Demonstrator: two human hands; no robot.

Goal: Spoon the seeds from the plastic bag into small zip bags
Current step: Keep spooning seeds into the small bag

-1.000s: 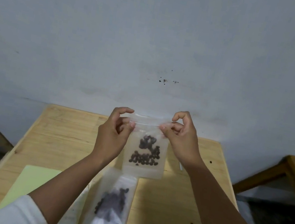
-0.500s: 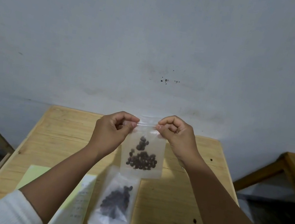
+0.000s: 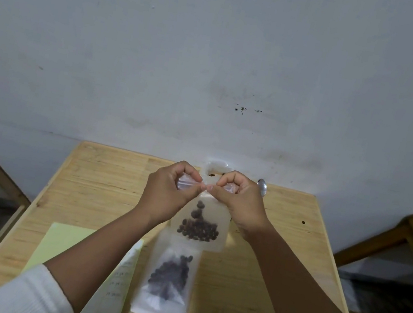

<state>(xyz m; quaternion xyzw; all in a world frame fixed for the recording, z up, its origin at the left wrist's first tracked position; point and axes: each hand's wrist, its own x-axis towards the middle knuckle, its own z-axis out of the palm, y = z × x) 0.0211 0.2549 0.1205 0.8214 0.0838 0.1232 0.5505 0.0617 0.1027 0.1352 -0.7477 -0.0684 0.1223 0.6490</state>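
Presently on record: left hand (image 3: 168, 193) and right hand (image 3: 238, 203), raised side by side above a pale wooden table (image 3: 89, 190), thumb and forefinger of each pinched on the top strip of one small clear zip bag (image 3: 200, 221); the fingertips of the two hands nearly meet at the middle of the strip. That bag hangs upright below the hands, a cluster of dark round seeds (image 3: 198, 229) settled at its bottom. Nearer the person than the hands, between the forearms, a second clear bag of dark seeds (image 3: 168, 279) lies flat on the table, somewhat blurred. Under the left forearm: a pale green sheet (image 3: 60, 243) and a white slip with faint writing (image 3: 119, 284). Beyond the right hand, a shiny metal spoon bowl (image 3: 262, 187) shows past the knuckles. Between and beyond the hands, part of a clear plastic bag (image 3: 215, 167) shows, contents unclear.
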